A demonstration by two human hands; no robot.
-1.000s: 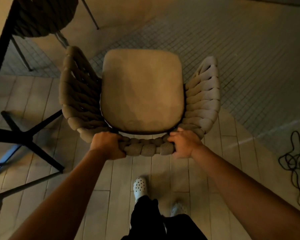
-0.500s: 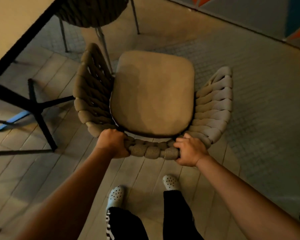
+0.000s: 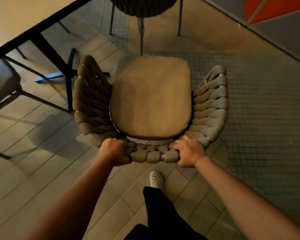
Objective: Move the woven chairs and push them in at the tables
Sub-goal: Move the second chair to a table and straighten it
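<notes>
Head view, looking down. Dim, warm light. Floor in two finishes: pale long plank tiles on the left and near side, small grey mosaic tiles on the right and far side; the seam runs diagonally under the woven chair.

Woven chair sits mid-frame, seat cushion facing up, backrest rim nearest the person, both woven side wings flaring left and right. It stands out on the open floor, just right of the counter's base and not tucked under it.

Left hand is clenched around the left end of the braided back rim; right hand grasps the right end, fingers curled over the top of the braid. Both forearms reach in from the near edge.

Counter occupies the far left corner: light top, dark edge, black metal legs crossing below, with a blue strip at floor level. Second woven chair at the far edge, only its lower back and thin legs showing. Part of another seat at the left edge.

Far right: grey wall panel with an orange section.

One white perforated clog and a black trouser leg near centre.
</notes>
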